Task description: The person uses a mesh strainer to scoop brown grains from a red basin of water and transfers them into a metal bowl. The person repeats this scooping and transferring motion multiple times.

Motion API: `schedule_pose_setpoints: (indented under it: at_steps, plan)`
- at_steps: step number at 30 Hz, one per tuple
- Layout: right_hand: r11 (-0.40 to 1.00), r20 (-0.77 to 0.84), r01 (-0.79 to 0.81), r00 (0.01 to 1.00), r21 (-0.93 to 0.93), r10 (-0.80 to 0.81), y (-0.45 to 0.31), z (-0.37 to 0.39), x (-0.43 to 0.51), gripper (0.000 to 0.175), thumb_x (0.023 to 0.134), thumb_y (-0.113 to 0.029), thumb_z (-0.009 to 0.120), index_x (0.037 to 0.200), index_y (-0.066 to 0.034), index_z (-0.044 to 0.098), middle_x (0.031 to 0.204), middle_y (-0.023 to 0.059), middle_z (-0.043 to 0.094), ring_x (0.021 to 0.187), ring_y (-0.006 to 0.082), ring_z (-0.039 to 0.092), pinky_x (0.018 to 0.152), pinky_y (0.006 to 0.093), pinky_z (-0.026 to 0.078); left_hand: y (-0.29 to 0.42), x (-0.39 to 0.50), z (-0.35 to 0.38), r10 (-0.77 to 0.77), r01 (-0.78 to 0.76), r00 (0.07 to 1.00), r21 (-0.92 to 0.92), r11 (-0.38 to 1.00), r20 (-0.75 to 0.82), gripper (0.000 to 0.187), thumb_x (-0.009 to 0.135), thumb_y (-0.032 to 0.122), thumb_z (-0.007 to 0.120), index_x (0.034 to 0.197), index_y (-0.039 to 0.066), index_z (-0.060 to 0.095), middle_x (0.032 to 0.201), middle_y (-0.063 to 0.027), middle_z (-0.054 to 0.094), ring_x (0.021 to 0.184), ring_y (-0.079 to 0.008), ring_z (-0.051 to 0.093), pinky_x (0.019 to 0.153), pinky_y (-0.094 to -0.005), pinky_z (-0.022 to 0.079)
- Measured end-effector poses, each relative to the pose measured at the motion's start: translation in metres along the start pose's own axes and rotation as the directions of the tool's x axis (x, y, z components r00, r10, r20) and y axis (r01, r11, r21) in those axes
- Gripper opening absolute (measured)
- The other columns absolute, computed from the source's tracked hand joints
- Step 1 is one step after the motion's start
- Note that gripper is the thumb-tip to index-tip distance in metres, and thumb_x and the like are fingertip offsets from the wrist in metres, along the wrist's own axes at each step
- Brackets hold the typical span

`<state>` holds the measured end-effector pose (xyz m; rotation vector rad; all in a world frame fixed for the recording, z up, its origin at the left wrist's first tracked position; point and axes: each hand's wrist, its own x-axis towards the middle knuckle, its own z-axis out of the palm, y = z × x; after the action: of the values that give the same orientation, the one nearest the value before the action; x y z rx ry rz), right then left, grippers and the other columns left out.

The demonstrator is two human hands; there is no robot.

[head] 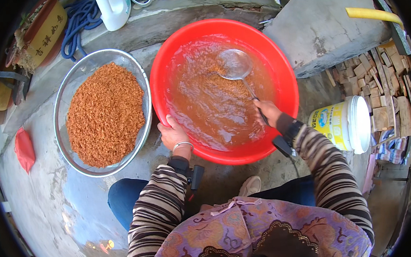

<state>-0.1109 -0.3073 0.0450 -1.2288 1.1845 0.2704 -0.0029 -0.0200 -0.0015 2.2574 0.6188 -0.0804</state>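
A large red plastic basin [162, 64] holds cloudy brownish water with orange-brown grain [236, 87] in it. My right hand [268, 113] grips the dark handle of a round metal skimmer [236, 63], whose bowl lies at the water's surface towards the far side of the basin. My left hand [174, 133] holds the basin's near left rim, thumb on top. Left of the basin, a round metal-rimmed sieve or shallow bowl [62, 137] carries a heap of wet-looking orange-brown grain [106, 115].
A white bucket with a yellow label [343, 125] lies on its side at the right, near stacked wood pieces [379, 89]. A concrete block [326, 25] borders the basin. Beyond the sieve are blue rope [75, 27], a white plastic jug [113, 10] and a planter [46, 35]. A red bag [24, 151] lies left.
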Motion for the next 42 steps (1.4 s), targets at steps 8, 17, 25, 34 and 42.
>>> schedule_pose_setpoints:
  at_steps: [8, 17, 25, 34, 42]
  plan:
    - [0.969, 0.117, -0.209, 0.967, -0.134, 0.225, 0.048, 0.013, -0.086, 0.039, 0.098, -0.045, 0.051, 0.077, -0.0127, 0.047, 0.057, 0.0003, 0.043, 0.038, 0.01, 0.03, 0.034, 0.029, 0.022, 0.001, -0.001, 0.0, 0.006, -0.006, 1.0, -0.008, 1.0, 0.006, 0.052, 0.095, 0.053, 0.045, 0.102, 0.002, 0.054, 0.089, -0.0312, 0.066, 0.084, -0.0509, 0.062, 0.075, -0.0579, 0.048]
    - [0.969, -0.082, -0.066, 0.995, -0.238, 0.048, 0.01, -0.034, -0.042, 0.044, 0.097, -0.049, 0.049, 0.072, -0.0135, 0.045, 0.053, -0.0026, 0.036, 0.036, 0.0088, 0.025, 0.035, 0.028, 0.019, -0.002, 0.001, 0.003, 0.017, -0.017, 1.0, -0.008, 1.0, -0.017, 0.053, 0.094, 0.053, 0.045, 0.104, 0.002, 0.054, 0.089, -0.0313, 0.066, 0.084, -0.0515, 0.062, 0.075, -0.0588, 0.047]
    - [0.97, 0.127, 0.041, 0.992, -0.239, -0.011, 0.029, 0.021, -0.036, 0.042, 0.096, -0.049, 0.053, 0.073, -0.0143, 0.048, 0.054, -0.0022, 0.039, 0.039, 0.0096, 0.029, 0.035, 0.0285, 0.021, -0.003, 0.001, 0.002, 0.028, -0.028, 0.999, -0.009, 1.0, -0.022, 0.053, 0.094, 0.053, 0.046, 0.106, 0.002, 0.055, 0.089, -0.0317, 0.065, 0.084, -0.0517, 0.062, 0.075, -0.0582, 0.048]
    - [0.925, -0.204, -0.107, 0.978, -0.366, 0.032, 0.03, -0.065, -0.056, 0.04, 0.098, -0.042, 0.051, 0.072, -0.0131, 0.047, 0.051, -0.0032, 0.037, 0.036, 0.0088, 0.03, 0.033, 0.0294, 0.02, -0.005, 0.002, 0.005, 0.004, -0.004, 1.0, 0.007, 1.0, -0.004, 0.054, 0.094, 0.053, 0.046, 0.107, 0.002, 0.055, 0.091, -0.0314, 0.066, 0.085, -0.051, 0.062, 0.075, -0.0581, 0.048]
    - [0.993, 0.194, -0.061, 0.978, -0.101, 0.08, 0.016, 0.024, -0.003, 0.041, 0.098, -0.05, 0.049, 0.075, -0.016, 0.046, 0.054, -0.0045, 0.038, 0.039, 0.0083, 0.028, 0.036, 0.0274, 0.021, -0.006, 0.003, 0.003, 0.022, -0.022, 1.0, 0.019, 1.0, -0.008, 0.053, 0.094, 0.054, 0.045, 0.107, 0.003, 0.056, 0.09, -0.0304, 0.067, 0.086, -0.0503, 0.063, 0.075, -0.0574, 0.049]
